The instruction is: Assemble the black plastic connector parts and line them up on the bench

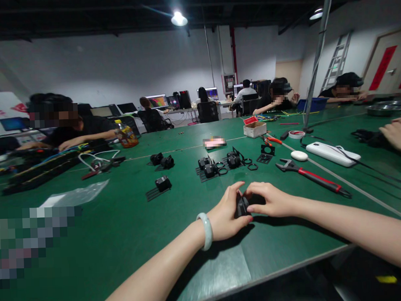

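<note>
Close to the table's front edge, my left hand [227, 211] and my right hand [268, 198] meet around a small black plastic part [242, 206]. Fingers of both hands curl over it and hide much of its shape. A pale green bangle [206, 231] circles my left wrist. Beyond the hands lie similar black fittings with slotted plates [210, 167], along with black ring nuts [253, 166] and a square bracket with a round hole [268, 150]. Left of these, a lone black fitting [162, 182] rests on its plate.
On the green table [191, 256] at right lie an adjustable wrench [315, 177], a white oval object [299, 156] and a white power bank [333, 153] with a cable. Further back are a small box [255, 129] and a metal pole [317, 63]. Co-workers sit around the table.
</note>
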Tool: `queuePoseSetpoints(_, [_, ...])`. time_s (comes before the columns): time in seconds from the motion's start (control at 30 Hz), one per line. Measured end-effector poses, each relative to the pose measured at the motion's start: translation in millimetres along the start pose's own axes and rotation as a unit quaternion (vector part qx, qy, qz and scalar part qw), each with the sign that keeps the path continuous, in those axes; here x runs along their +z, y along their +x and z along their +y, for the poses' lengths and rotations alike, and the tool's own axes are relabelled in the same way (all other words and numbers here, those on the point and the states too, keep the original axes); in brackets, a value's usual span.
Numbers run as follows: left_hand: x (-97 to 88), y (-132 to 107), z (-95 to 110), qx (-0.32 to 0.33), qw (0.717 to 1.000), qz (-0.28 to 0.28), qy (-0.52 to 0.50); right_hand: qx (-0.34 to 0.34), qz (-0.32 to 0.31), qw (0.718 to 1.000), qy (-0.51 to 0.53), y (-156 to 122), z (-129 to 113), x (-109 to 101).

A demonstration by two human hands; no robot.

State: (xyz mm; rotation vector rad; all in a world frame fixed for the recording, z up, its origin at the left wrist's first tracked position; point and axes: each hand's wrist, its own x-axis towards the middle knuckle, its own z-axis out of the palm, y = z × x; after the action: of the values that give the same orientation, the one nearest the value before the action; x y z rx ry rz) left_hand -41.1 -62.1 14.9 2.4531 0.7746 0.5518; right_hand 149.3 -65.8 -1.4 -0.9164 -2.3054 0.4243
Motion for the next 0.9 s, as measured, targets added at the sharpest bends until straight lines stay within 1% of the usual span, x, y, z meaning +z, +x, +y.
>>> queuePoseSetpoints(0.5, [0.0, -0.6, 0.9, 0.0, 1.0, 0.009, -0.002, -0.008, 0.005, 1.0, 0.012, 0.3, 0.5, 0.2])
queuePoseSetpoints(0.9, [0.2, 0.0, 0.6, 0.002, 1.0, 0.003, 0.001, -0.003, 0.002, 1.0, 0.004, -0.5, 1.7, 0.7])
